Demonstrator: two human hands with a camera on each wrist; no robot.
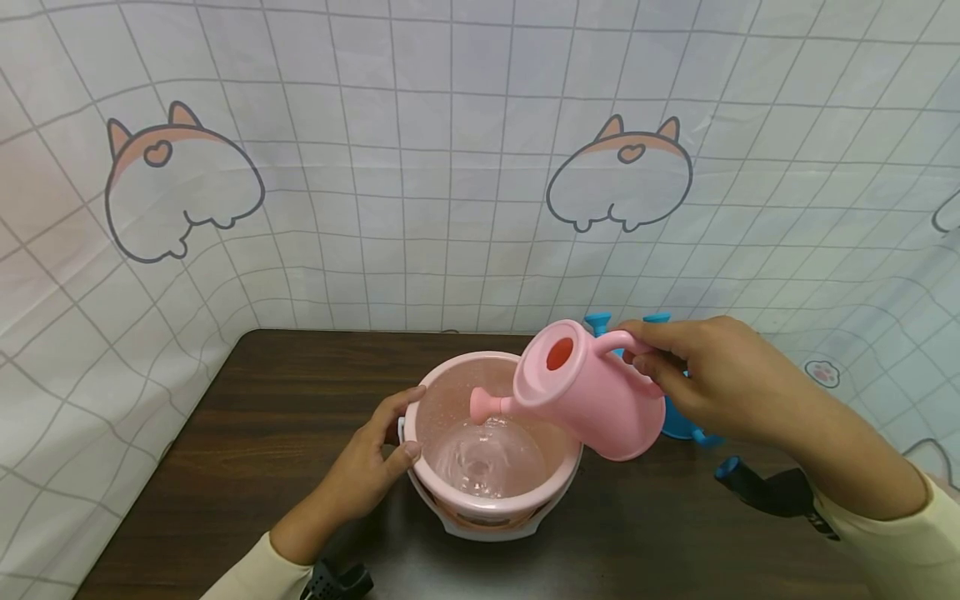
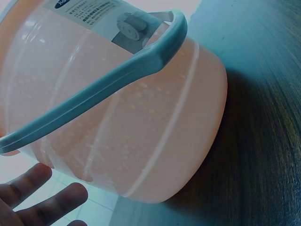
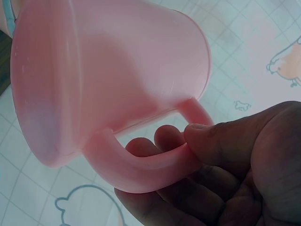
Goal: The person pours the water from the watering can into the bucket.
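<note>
My right hand (image 1: pixel 720 375) grips the handle of a pink watering can (image 1: pixel 592 400), which is tilted with its spout over a pink bucket (image 1: pixel 495 504). Water lies in the bucket, its surface rippled below the spout. On the bucket's left rim my left hand (image 1: pixel 367 467) holds on with thumb and index finger; other fingers (image 2: pixel 56 205) extend beside the outer wall in the left wrist view. The bucket's handle (image 2: pixel 108 89) hangs down along its side. Fingers and thumb wrap the can's curved handle (image 3: pixel 141 174) in the right wrist view.
Blue objects (image 1: pixel 678 423), partly hidden behind the watering can and right hand, stand on the dark wooden table (image 1: pixel 247 417). A white grid-patterned curtain (image 1: pixel 420 167) with cartoon prints hangs behind and at both sides.
</note>
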